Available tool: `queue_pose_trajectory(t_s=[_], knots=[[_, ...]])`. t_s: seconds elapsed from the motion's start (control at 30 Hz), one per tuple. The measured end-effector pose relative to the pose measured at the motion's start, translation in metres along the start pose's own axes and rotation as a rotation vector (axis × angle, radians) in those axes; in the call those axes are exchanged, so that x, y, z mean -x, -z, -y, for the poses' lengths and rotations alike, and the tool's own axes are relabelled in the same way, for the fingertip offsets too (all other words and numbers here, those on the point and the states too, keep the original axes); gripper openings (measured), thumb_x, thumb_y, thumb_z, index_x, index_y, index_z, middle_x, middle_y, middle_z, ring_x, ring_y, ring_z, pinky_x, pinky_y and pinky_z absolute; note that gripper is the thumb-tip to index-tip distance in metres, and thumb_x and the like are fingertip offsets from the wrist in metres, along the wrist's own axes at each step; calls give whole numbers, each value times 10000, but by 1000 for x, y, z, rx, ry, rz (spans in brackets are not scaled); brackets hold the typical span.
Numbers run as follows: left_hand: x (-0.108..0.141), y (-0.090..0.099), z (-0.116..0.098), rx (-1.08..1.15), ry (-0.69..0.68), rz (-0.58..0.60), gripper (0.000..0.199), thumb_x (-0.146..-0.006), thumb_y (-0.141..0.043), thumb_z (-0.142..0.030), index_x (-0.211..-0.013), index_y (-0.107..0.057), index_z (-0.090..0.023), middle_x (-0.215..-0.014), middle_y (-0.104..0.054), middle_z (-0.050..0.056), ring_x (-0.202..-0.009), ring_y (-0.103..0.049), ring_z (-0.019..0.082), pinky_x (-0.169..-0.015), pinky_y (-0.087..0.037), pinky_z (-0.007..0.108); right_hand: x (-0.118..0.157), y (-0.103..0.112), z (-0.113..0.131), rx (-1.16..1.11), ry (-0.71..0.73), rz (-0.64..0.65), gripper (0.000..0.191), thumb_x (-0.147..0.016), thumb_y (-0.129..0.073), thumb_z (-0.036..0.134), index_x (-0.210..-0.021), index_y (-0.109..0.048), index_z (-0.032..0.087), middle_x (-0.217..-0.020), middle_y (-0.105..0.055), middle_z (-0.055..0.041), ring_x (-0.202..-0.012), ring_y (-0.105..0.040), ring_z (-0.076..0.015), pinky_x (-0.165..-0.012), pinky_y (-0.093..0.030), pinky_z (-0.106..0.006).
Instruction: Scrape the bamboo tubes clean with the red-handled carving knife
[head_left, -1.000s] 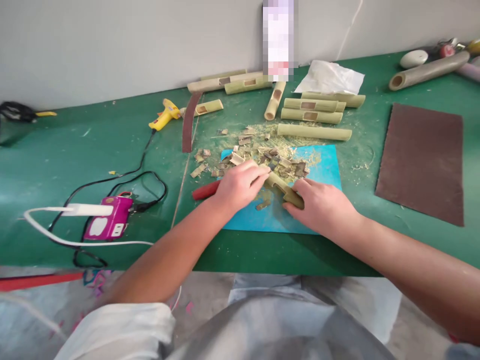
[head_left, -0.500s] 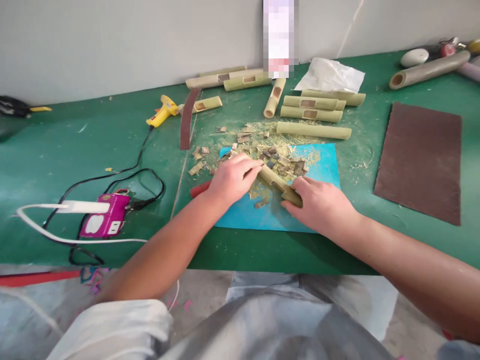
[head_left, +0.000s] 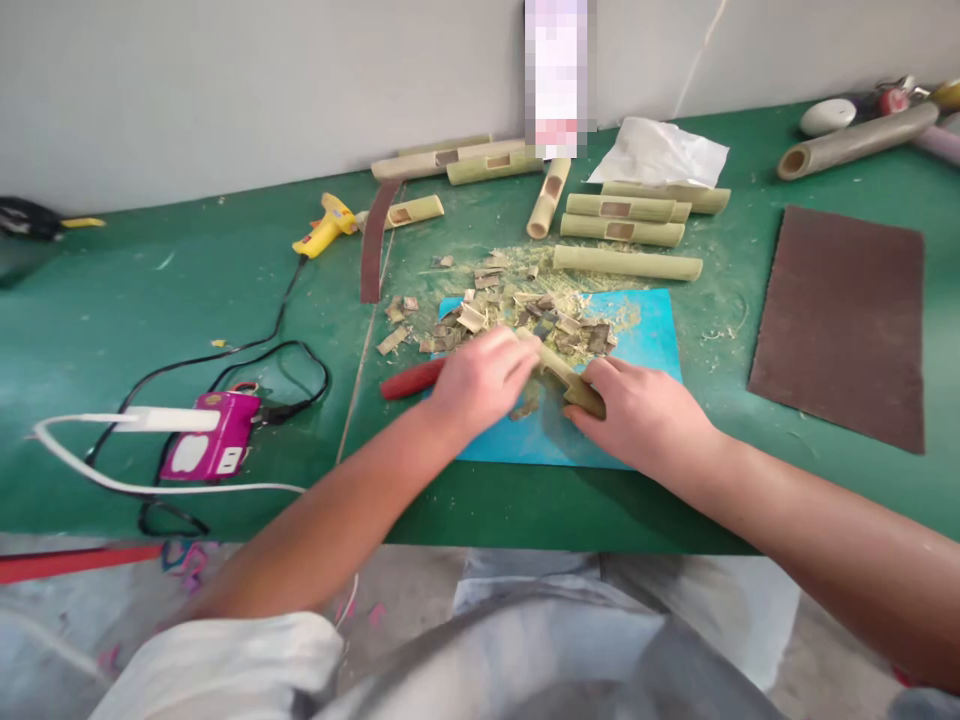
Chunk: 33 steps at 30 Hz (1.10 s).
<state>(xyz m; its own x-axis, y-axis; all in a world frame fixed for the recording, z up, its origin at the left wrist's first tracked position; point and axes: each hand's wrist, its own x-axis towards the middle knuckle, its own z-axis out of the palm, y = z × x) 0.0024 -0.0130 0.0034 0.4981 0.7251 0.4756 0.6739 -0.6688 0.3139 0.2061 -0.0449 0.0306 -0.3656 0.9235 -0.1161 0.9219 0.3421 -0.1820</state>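
Note:
My right hand (head_left: 637, 405) is wrapped around the near end of a bamboo tube (head_left: 556, 366) with a notch cut in its side. The tube lies slanted over a blue sheet (head_left: 652, 340). At the tube's far end, my left hand (head_left: 484, 375) is closed, its fingertips pressed on the tube. Whatever sits under those fingers is hidden. A red handle (head_left: 411, 380) shows beside the left wrist. Bamboo chips (head_left: 472, 318) and sawdust lie scattered just beyond both hands.
Several notched bamboo tubes (head_left: 622, 230) lie at the back near white paper (head_left: 660, 152). A brown sandpaper sheet (head_left: 840, 330) is on the right, a narrow strip (head_left: 375, 245) left of centre. A yellow glue gun (head_left: 326, 228) trails its cord to a purple power block (head_left: 214, 435).
My left hand has slid along the tube toward me and slightly right, uncovering more of the chips and the red handle. My right hand holds its place on the tube.

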Motion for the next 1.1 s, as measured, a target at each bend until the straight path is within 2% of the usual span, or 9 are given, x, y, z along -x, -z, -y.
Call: queue_pose_trajectory(t_s=[0.1,0.2,0.33,0.43,0.57,0.67,0.8,0.93,1.1], knots=[[1,-1,-4,78,-32,64,228,-977,-513,-258,-1046,-696,-142,-853,-690,66,-790,-665,141,-746,-547,244,0,0,0,-1,3,11,218,-864,-551,381,-910,-585,170,-878,-663,-60,-724,-616,-187,-570,-268,-289],[2,-1,-5,31,-4,-14,230,-983,-491,-235,-1012,-692,-126,-884,-689,86,-810,-665,154,-779,-552,275,1,0,0,-7,-2,4,219,-866,-548,384,-904,-584,171,-885,-662,-64,-729,-616,-186,-571,-274,-286],[1,0,-8,55,-52,82,241,-985,-488,-251,-1027,-690,-126,-854,-675,76,-789,-661,151,-729,-554,256,1,0,0,-14,2,6,212,-859,-553,373,-912,-583,170,-883,-659,-64,-740,-623,-193,-574,-278,-287],[1,1,-9,-2,16,-11,250,-989,-477,-250,-1011,-691,-122,-870,-676,82,-814,-660,158,-772,-556,276,1,-1,-1,-18,1,-3,222,-857,-556,382,-914,-582,170,-888,-659,-66,-755,-626,-194,-579,-285,-285],[2,1,-8,67,-25,105,260,-989,-482,-280,-1044,-694,-141,-871,-679,77,-801,-665,150,-733,-555,254,1,-2,-1,-21,6,0,217,-852,-563,384,-914,-580,176,-873,-657,-56,-746,-622,-189,-580,-286,-283],[2,1,-8,-1,42,-15,261,-986,-486,-268,-1025,-697,-121,-874,-683,88,-799,-663,163,-769,-561,294,1,-1,0,-13,-13,0,228,-853,-568,399,-902,-580,177,-871,-657,-55,-745,-621,-188,-580,-287,-282],[2,2,-7,50,-11,100,258,-981,-498,-270,-1047,-700,-125,-836,-679,76,-787,-667,159,-719,-556,263,0,1,0,-12,-2,9,235,-869,-559,402,-909,-589,172,-877,-657,-56,-733,-613,-181,-575,-281,-282],[0,2,2,0,63,-35,234,-976,-510,-254,-1019,-705,-132,-880,-695,79,-806,-664,157,-779,-552,286,0,2,-1,5,-2,-4,295,-906,-509,449,-879,-605,171,-837,-651,-45,-699,-602,-174,-562,-263,-289],[0,-1,8,64,7,3,229,-974,-512,-248,-1036,-696,-127,-895,-697,87,-824,-669,156,-784,-554,285,2,4,-1,59,28,-35,367,-948,-444,436,-806,-640,160,-830,-648,-76,-711,-601,-182,-569,-267,-298]])
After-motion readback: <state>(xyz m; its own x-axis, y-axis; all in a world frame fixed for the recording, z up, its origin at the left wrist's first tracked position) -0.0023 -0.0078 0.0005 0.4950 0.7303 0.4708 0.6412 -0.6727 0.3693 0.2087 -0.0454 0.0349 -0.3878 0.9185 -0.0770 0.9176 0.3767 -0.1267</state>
